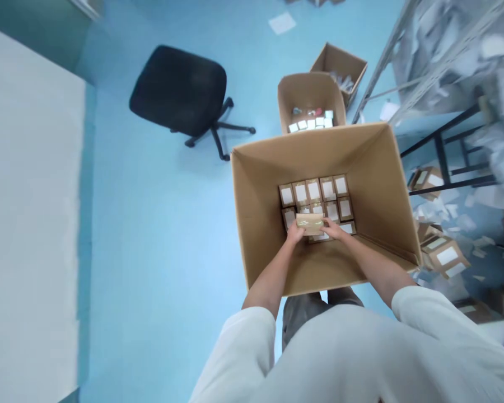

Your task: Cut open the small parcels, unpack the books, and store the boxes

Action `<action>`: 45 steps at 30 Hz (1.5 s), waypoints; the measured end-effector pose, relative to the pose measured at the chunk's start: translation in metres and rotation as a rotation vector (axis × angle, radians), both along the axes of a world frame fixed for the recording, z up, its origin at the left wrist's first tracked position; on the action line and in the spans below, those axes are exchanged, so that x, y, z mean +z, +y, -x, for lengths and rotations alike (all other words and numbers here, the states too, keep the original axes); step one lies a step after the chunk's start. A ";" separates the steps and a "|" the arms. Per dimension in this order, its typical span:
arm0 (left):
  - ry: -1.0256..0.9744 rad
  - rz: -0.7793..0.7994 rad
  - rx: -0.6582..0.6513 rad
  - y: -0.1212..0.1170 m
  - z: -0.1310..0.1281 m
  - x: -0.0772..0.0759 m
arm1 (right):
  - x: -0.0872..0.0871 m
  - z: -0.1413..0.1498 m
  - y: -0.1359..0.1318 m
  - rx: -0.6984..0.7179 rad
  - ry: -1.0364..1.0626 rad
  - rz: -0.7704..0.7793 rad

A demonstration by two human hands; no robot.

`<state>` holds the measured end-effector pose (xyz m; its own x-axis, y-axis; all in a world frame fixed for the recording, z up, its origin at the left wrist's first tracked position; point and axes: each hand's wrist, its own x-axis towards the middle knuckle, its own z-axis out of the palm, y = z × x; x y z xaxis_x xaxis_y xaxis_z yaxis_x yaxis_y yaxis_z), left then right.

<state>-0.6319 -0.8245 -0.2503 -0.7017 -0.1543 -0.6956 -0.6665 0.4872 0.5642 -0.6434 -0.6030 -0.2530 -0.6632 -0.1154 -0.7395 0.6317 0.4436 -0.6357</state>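
Note:
Between my two hands is a small cardboard box (309, 224) with shiny clear tape across it. My left hand (294, 232) grips its left end and my right hand (331, 228) its right end. Both hands reach down inside a large open carton (269, 159). Below the held box, several small brown boxes with white labels (313, 190) stand in rows on the carton's bottom. The held box covers part of the nearer rows.
A black swivel chair (180, 89) stands at the upper left. Behind the carton are a smaller open carton (306, 89) with small boxes and another open box (344, 64). Metal shelving (439, 140) and taped boxes (445, 254) line the right. A white surface (29, 224) runs along the left.

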 end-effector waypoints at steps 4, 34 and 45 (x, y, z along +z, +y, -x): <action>0.179 0.019 -0.119 0.028 0.014 0.072 | 0.066 -0.005 0.018 -0.193 0.183 0.057; 0.802 -0.662 -0.966 0.417 -0.148 0.323 | 0.336 -0.375 0.303 -1.105 0.914 -0.361; 0.752 -0.636 -1.059 0.521 -0.220 0.312 | 0.331 -0.458 0.373 -1.185 0.845 -0.333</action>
